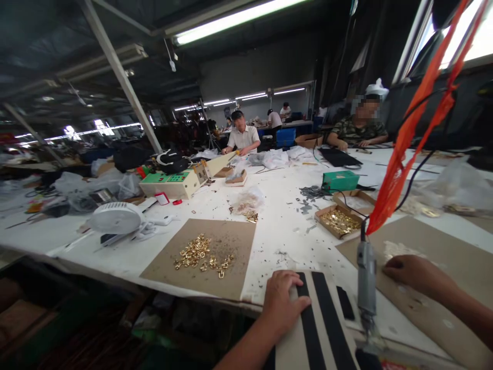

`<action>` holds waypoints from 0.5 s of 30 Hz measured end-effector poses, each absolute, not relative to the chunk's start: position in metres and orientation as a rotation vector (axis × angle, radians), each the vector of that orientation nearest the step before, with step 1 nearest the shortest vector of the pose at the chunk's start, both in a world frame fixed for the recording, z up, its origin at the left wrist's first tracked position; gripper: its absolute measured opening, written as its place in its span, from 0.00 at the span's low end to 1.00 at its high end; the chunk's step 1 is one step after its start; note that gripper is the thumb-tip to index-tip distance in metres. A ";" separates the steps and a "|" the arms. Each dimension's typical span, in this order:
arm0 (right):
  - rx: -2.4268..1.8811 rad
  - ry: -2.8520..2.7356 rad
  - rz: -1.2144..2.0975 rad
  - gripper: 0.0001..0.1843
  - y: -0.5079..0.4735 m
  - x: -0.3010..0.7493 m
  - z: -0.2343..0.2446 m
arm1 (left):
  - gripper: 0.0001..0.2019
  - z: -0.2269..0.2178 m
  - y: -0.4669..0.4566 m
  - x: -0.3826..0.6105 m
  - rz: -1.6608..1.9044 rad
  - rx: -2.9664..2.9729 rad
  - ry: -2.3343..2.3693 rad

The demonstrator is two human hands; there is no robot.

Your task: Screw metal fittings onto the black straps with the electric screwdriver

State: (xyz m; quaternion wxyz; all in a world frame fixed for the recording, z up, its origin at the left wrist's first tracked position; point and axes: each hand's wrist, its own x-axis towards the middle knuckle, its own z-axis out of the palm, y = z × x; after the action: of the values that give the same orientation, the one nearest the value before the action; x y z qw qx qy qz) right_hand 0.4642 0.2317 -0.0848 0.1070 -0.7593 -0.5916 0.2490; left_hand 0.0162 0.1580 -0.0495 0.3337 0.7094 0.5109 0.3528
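Note:
My left hand (pixel 283 300) lies on a beige panel with black strips (pixel 319 321), its thumb spread apart from the fingers on top. Over a brown cardboard sheet (pixel 398 234) at the right, my right hand (pixel 418 275) has its fingers drawn together beside a pile of small pale pieces (pixel 402 250). Whatever is between those fingertips is hidden. Between my hands a grey powered screwdriver (pixel 366 280) hangs upright from an orange strap (pixel 410 139). A small black piece (pixel 345 303) is next to the panel.
Gold buckle-like pieces (pixel 196 249) lie on another cardboard sheet (pixel 234 275) at the left. More gold parts fill a box (pixel 339 221). A white fan (pixel 117 218), a green-topped machine (pixel 171 182) and a green box (pixel 340 180) stand on the table. Two people sit across it.

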 end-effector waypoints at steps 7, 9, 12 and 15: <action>-2.321 -1.707 0.726 0.09 0.223 0.441 -0.055 | 0.18 -0.049 0.156 0.015 0.917 1.871 1.329; -2.307 -1.708 0.706 0.09 0.220 0.435 -0.048 | 0.18 -0.048 0.158 0.014 0.916 1.872 1.325; -2.295 -1.706 0.687 0.09 0.218 0.432 -0.043 | 0.17 -0.048 0.159 0.014 0.923 1.874 1.318; -2.283 -1.712 0.710 0.10 0.217 0.432 -0.041 | 0.17 -0.047 0.158 0.014 0.926 1.872 1.323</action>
State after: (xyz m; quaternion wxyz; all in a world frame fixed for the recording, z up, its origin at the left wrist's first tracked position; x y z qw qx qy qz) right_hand 0.4319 0.2172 -0.0414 0.1001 -0.7725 -0.5791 0.2403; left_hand 0.0138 0.1584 -0.0473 0.3285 0.7152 0.5055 0.3537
